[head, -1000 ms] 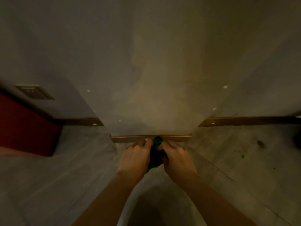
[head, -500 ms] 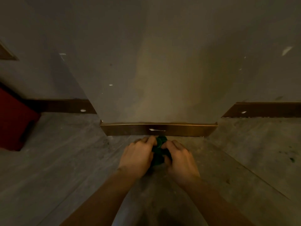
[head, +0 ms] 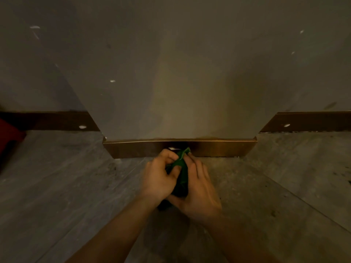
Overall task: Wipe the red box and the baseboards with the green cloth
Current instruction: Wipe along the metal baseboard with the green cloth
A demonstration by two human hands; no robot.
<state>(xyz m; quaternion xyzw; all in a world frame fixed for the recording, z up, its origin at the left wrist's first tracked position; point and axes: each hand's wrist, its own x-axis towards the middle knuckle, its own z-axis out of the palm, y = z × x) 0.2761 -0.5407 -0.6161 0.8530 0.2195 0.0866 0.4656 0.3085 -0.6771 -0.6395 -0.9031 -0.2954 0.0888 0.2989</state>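
Head view: green cloth (head: 182, 168) bunched between left hand (head: 158, 175), right hand (head: 197, 185).

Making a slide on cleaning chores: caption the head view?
Both hands, left hand and right hand, bunch a green cloth before the column's baseboard.

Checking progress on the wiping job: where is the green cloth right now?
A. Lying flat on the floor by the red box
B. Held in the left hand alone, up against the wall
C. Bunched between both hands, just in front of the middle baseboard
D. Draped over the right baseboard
C: the cloth is bunched between the left hand and right hand, its tip just before the middle baseboard.
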